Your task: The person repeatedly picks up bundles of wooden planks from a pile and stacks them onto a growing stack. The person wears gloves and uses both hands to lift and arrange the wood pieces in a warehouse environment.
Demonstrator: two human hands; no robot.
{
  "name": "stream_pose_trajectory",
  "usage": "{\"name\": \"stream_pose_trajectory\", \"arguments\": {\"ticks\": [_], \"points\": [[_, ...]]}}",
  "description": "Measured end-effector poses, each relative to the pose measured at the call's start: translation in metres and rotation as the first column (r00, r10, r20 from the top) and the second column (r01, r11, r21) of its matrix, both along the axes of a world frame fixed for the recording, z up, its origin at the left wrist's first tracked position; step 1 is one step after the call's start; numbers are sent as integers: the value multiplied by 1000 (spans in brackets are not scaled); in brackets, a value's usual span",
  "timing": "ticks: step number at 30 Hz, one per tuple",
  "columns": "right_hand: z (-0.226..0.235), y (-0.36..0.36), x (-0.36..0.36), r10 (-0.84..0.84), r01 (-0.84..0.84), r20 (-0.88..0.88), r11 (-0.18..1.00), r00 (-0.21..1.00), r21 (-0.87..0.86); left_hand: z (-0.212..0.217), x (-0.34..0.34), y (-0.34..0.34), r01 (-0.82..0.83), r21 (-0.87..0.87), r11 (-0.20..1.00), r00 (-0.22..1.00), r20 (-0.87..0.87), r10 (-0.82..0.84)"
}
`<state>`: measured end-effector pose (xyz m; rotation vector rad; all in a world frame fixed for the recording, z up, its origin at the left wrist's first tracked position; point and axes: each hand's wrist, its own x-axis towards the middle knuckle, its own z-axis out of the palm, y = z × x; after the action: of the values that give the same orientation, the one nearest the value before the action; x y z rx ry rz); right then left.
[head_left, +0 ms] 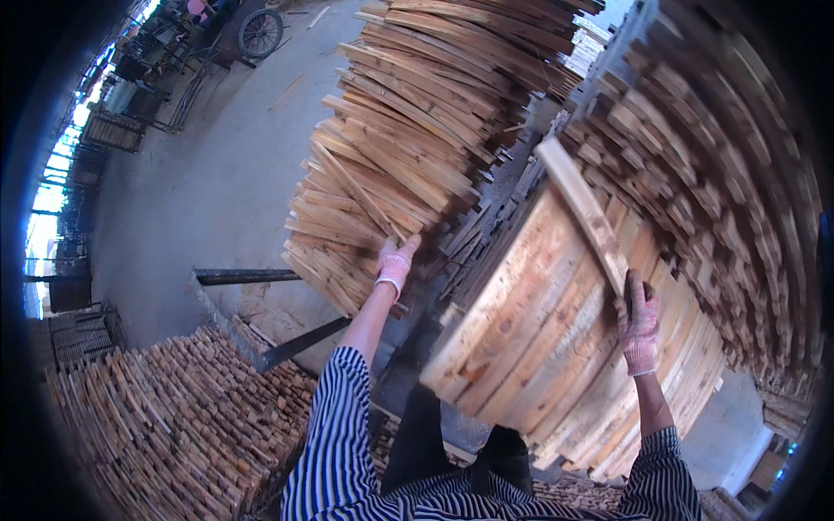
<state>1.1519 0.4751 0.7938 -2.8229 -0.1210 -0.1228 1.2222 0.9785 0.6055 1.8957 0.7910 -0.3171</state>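
My left hand (395,266), in a pinkish work glove, is closed around the near end of a thin wooden strip (354,187). That strip lies slantwise over a large pile of loose wooden strips (408,122). On the right, my right hand (639,328), gloved with darkened fingers, grips the lower end of another wooden strip (584,207). This one points up and away to the left, above a neat stack of boards (530,321) set side by side. The glove hides part of its near end, and whether the strip touches the stack I cannot tell.
Tall layered stacks of wood (695,165) rise along the right. More stacked strips (174,417) fill the lower left, next to a dark metal frame (304,341). Loose scraps (486,217) lie between pile and boards. A spoked wheel (261,34) stands far left on the concrete floor (191,200).
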Motion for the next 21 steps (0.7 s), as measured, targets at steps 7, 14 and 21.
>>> {"name": "stream_pose_trajectory", "arguments": {"ticks": [7,14,21], "points": [[-34,22,17,-51,75,80,940,995,-332,-130,158,-32,-452,-167,876,892,-77,445],[-43,17,12,-36,78,136,947,990,-312,-199,251,3,-752,-207,626,635,28,772],[-43,20,-6,-105,152,148,924,983,-352,-157,226,1,-642,-224,734,762,-71,644]]}}
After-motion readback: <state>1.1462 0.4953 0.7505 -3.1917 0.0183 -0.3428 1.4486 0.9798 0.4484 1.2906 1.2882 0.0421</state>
